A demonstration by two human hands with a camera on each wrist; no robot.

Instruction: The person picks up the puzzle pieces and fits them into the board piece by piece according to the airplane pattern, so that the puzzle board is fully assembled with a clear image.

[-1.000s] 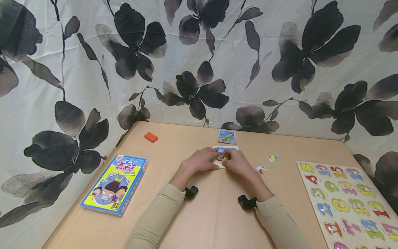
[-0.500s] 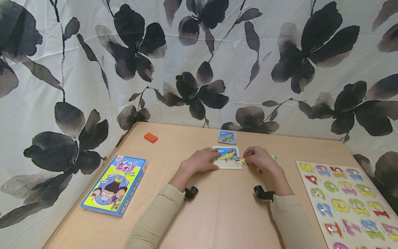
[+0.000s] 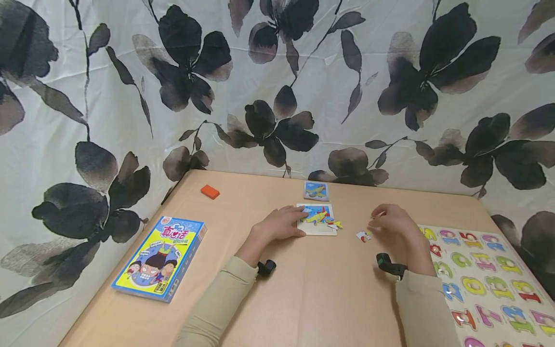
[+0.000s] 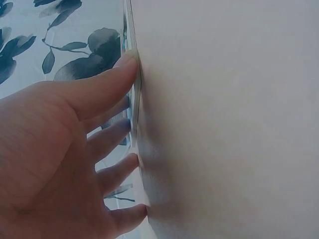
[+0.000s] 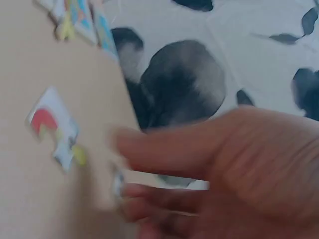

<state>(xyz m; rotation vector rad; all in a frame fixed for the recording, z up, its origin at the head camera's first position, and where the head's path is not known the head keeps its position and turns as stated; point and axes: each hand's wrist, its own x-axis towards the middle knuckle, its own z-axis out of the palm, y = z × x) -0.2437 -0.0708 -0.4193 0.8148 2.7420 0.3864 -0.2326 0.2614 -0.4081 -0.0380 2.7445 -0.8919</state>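
Note:
A small jigsaw puzzle (image 3: 318, 231) in a white tray shows a yellow plane on blue. My left hand (image 3: 282, 223) rests on its left edge, thumb at the near side and fingers extended in the left wrist view. One puzzle piece (image 3: 337, 225) lies across the tray's lower right edge. To the right, a white piece with red and yellow (image 3: 363, 236) lies on the table. My right hand (image 3: 394, 221) hovers beyond it; in the right wrist view its thumb and fingers stand apart, blurred, beside another puzzle piece (image 5: 118, 182).
A picture card with a plane (image 3: 316, 191) lies behind the tray. A yellow and blue game box (image 3: 160, 258) sits at left, an orange block (image 3: 210, 192) at the back left. An alphabet peg board (image 3: 490, 270) fills the right side, partly under the right forearm.
My right hand left the tray, let go of a puzzle piece at its lower right edge, and moved right to the loose pieces. The left hand stayed in place.

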